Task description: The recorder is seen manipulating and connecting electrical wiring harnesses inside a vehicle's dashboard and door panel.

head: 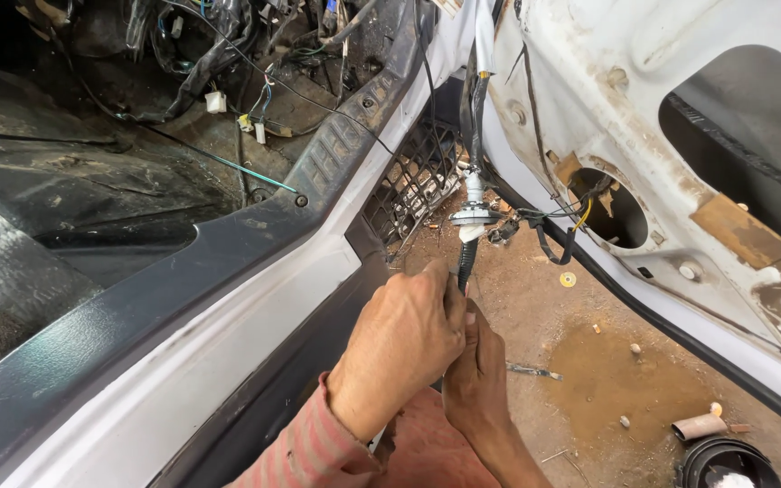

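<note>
A black wiring harness (465, 256) runs down from the gap between the car body and the open door, with a white grommet (472, 214) on it. My left hand (404, 339), in a pink striped sleeve, is closed around the harness just below the grommet. Directly beneath and behind it, my right hand (476, 370) grips the same harness lower down. The two hands touch. The lower part of the harness is hidden by them.
The white inner door panel (680, 181), rusty and with holes, stands at the right. A black sill trim (255, 226) and a black grid panel (418, 181) lie at the left. Loose wires (228, 99) cover the car floor. On the dirt ground are a cardboard tube (700, 426) and a black round container (729, 463).
</note>
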